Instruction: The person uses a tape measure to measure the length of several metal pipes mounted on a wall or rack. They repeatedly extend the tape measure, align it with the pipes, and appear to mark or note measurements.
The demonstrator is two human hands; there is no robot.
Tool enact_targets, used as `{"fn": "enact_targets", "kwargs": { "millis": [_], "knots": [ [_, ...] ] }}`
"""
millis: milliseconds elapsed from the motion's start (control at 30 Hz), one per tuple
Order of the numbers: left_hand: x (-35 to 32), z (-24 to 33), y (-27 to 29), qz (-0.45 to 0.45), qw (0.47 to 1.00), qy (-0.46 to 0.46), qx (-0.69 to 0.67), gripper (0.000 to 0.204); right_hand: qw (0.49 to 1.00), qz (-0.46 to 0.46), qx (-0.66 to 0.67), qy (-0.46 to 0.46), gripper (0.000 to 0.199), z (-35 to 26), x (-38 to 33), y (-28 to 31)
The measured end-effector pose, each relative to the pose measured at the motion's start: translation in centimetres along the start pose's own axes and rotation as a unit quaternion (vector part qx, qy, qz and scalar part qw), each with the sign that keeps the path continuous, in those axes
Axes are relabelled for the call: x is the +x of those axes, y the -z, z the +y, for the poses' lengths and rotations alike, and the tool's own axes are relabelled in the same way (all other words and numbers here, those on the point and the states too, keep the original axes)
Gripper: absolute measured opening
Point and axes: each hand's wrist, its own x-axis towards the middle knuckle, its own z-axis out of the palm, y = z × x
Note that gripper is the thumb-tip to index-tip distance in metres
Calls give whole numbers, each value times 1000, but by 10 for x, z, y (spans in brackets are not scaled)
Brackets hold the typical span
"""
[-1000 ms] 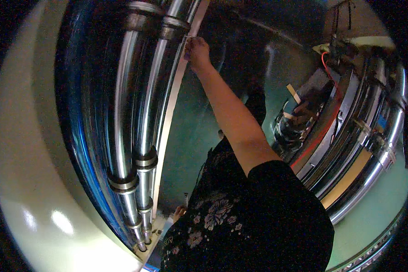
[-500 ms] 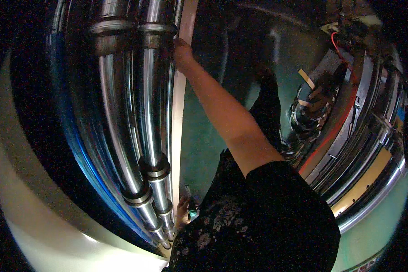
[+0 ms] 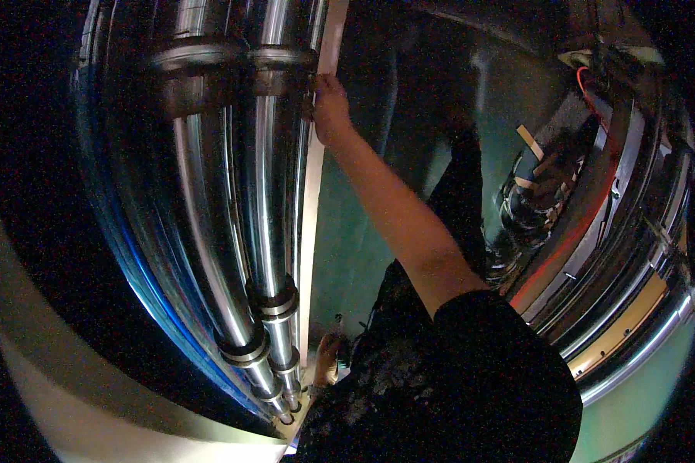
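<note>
My right arm reaches up and left from a black short sleeve. At its end my right hand [image 3: 330, 108] is closed at the pale upright strip [image 3: 310, 224], beside the polished metal bars [image 3: 266, 193]. Its fingertips curl to the strip's left side, and what they grip is hidden in shadow. Low down near my body, my left hand [image 3: 327, 361] shows small and partly covered by my dark clothing. It looks closed next to a small dark object that I cannot name. Collars ring the bars at several heights.
To the right stands dark machinery with a red cable [image 3: 552, 251], a tan panel [image 3: 622, 332] and metal rails. A dark coil-like bundle with tan strips [image 3: 529, 181] lies nearer. A pale curved surface [image 3: 93, 409] borders the lower left. The greenish floor [image 3: 347, 255] lies between.
The whole view has shifted slightly, so the bars and machinery sit a little farther right. My right hand stays by the strip, a bit lower in view. The teal spot by my left hand is less visible.
</note>
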Motion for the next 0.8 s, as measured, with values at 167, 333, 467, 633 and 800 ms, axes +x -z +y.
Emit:
{"fn": "enact_targets", "kwargs": {
  "millis": [167,333,467,633,800],
  "knots": [
    [16,35,-23,-2,999,-27,28,28,996,-25,-83,-3,14,-27,-9,16],
    [21,84,-68,3,995,-75,65,24,993,-42,-98,-45,14,-43,4,17],
    [19,139,-127,17,979,-160,122,21,973,-27,-226,28,15,-49,24,33],
    [-17,195,-198,-33,987,-79,-136,8,938,-12,-335,91,18,-149,-11,-14],
    [-24,180,-170,-29,982,-136,-125,10,868,-138,-424,217,21,-206,-18,-64]
  ]
}}
